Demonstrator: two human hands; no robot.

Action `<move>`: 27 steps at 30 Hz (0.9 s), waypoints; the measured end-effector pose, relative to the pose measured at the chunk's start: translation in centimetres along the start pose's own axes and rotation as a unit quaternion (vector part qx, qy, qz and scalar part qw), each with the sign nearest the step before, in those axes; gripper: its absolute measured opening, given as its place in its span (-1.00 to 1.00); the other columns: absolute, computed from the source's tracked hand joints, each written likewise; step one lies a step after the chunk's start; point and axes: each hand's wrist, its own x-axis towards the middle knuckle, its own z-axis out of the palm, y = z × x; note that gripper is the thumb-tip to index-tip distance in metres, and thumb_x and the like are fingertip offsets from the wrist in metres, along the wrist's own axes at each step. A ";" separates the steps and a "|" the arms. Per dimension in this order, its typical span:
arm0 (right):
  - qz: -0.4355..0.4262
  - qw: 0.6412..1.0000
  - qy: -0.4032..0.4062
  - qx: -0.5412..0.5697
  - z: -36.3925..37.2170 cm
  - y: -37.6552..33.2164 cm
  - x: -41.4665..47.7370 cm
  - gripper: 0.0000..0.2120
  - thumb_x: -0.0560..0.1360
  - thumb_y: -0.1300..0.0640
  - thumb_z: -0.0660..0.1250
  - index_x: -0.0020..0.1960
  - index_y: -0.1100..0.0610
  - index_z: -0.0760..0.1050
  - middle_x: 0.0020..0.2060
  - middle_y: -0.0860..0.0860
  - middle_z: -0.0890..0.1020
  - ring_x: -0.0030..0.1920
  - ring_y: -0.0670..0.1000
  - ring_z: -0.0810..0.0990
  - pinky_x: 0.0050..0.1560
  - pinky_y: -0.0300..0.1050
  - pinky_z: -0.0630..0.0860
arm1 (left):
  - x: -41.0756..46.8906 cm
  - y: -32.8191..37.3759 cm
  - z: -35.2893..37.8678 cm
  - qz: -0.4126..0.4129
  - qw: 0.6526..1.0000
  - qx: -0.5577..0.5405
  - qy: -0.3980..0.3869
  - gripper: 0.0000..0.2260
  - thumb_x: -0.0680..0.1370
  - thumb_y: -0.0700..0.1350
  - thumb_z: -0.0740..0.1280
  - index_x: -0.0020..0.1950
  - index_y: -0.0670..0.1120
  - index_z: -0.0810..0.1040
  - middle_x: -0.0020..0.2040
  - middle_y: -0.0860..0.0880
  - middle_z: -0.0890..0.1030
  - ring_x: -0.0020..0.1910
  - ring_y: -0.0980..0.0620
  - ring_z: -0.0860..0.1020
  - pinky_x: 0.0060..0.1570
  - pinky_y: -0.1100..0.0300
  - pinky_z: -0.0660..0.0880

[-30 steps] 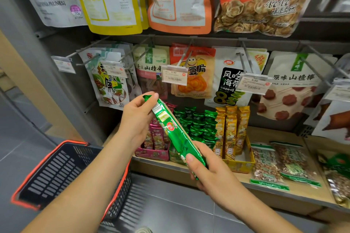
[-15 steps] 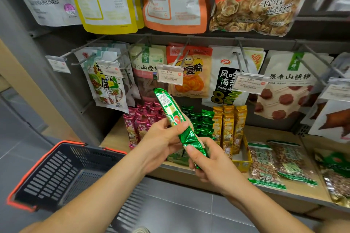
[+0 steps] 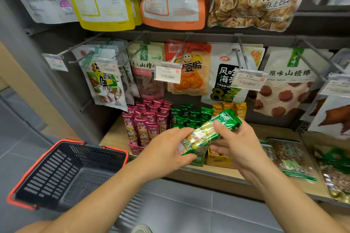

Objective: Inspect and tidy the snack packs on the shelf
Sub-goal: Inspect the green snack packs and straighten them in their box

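At the far left we saw a black slotted plastic shopping basket with an orange rim (image 3: 62, 174), low in front of the pale wooden shelf (image 3: 113, 136). On that shelf stood a row of upright magenta foil snack packs (image 3: 145, 121) in an open box, and just beside them to the right a row of upright dark green foil packs (image 3: 186, 115).

The left hand (image 3: 166, 149) reached in from the lower left. Its fingers were curled round the lower end of one long green foil snack pack with a clear window (image 3: 210, 132), with the thumb under that end. We saw the pack held off the shelf, in front of the green and yellow rows. It was tilted, with its low end at the left hand and its high end up and to the right.

The right hand (image 3: 238, 143) gripped that higher end, the thumb laid over the top face and the other fingers wrapped beneath. The pack thus spanned the gap between the two hands, and both touched it.

Behind the right hand stood upright yellow foil packs (image 3: 229, 107) in a yellow cardboard box (image 3: 219, 159). Further right, clear bags of nuts with green labels (image 3: 289, 159) lay flat on the shelf. Above all this, printed pouches hung from metal pegs, one carrying a white price tag (image 3: 167, 72).
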 end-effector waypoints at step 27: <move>0.047 0.981 -0.004 0.187 -2.9 -0.6 0.9 -0.77 0.45 0.45 0.30 -0.07 0.14 0.48 -0.14 0.18 0.71 -0.07 0.15 0.71 -0.24 -0.08 0.64 | -0.6 -2.8 -5.5 -0.211 0.878 -0.427 0.051 -0.74 0.37 -0.10 0.48 0.05 0.00 0.69 -0.07 -0.11 0.72 -0.22 0.06 0.64 -0.29 0.30 0.53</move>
